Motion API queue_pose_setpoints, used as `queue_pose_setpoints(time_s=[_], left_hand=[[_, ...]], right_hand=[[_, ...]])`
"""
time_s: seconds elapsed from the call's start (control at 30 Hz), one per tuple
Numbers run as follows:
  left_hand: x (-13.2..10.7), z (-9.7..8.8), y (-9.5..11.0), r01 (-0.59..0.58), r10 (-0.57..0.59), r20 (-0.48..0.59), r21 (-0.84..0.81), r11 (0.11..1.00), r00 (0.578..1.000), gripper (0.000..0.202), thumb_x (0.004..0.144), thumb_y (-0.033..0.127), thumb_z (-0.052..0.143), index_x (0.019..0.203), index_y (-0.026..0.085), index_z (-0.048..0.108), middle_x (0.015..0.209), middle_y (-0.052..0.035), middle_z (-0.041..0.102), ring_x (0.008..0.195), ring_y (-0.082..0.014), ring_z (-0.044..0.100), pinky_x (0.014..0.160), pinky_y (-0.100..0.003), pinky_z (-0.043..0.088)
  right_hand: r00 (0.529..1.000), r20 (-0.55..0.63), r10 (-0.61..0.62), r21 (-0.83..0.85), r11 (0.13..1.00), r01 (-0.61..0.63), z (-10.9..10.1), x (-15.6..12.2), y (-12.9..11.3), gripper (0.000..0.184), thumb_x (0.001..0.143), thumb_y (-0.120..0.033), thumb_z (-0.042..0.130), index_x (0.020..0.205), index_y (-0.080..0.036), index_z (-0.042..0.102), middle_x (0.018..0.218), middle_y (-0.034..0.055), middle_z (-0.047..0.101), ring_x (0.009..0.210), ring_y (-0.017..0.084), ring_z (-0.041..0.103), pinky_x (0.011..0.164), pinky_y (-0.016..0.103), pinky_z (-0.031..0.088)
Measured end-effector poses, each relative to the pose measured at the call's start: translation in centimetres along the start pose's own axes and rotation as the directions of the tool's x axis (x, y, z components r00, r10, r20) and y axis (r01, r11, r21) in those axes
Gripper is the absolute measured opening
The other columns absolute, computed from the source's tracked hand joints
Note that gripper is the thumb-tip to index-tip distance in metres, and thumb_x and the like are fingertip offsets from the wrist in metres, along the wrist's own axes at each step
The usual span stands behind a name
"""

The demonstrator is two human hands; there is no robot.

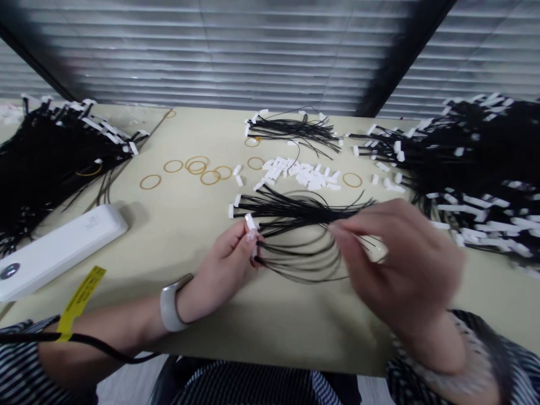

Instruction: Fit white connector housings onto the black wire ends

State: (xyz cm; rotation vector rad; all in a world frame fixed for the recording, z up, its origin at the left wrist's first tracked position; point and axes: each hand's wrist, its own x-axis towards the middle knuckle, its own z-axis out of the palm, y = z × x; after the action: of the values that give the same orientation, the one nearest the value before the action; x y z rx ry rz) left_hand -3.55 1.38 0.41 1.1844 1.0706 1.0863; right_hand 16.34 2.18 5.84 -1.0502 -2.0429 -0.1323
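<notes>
The left hand (pixel 223 270) pinches a white connector (pixel 250 222) on a wire bundle (pixel 295 211), which lies on the table (pixel 270 315). The blurred right hand (pixel 400 264) is at the wires, its grip unclear. Farther off are one connector pile (pixel 299 174), ten rubber bands (pixel 173 161), one small bundle (pixel 291 129), and two big bundles (pixel 54 163) (pixel 472 169) crowding both side edges. Open room remains along the near edge.

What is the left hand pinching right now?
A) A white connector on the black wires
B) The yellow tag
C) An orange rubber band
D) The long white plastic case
A. The left hand grips a small white connector between thumb and fingers, at the end of the bundle of black wires.
</notes>
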Motion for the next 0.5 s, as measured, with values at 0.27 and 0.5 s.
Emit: queue_pose_setpoints(time_s=[0.27,0.5], left_hand=[[1.2,-0.1,0.6,0.089,-0.195,-0.266,-0.363,0.927,0.944,0.013,0.086,0.022,0.045,0.077,0.014,0.051,0.067,0.0007,0.048,0.052,-0.0080,0.046,0.047,-0.019,0.043],[1.5,-0.1,1.5,0.151,-0.349,-0.282,-0.544,0.826,0.893,0.020,0.090,0.014,0.034,0.072,0.015,0.044,0.064,0.0026,0.045,0.046,-0.0061,0.042,0.048,-0.022,0.045]], right_hand=[[0.847,0.517,0.122,-0.192,0.981,-0.025,1.3,-1.1,2.1,0.016,0.077,-0.037,0.059,0.074,-0.023,0.065,0.046,-0.0021,0.054,0.041,0.012,0.047,0.042,0.025,0.029],[0.970,-0.053,0.237,0.121,0.966,-0.229,0.9,-0.8,0.4,0.029,0.079,-0.014,0.057,0.107,-0.021,0.060,0.108,0.0066,0.063,0.100,0.020,0.059,0.078,0.034,0.052]])
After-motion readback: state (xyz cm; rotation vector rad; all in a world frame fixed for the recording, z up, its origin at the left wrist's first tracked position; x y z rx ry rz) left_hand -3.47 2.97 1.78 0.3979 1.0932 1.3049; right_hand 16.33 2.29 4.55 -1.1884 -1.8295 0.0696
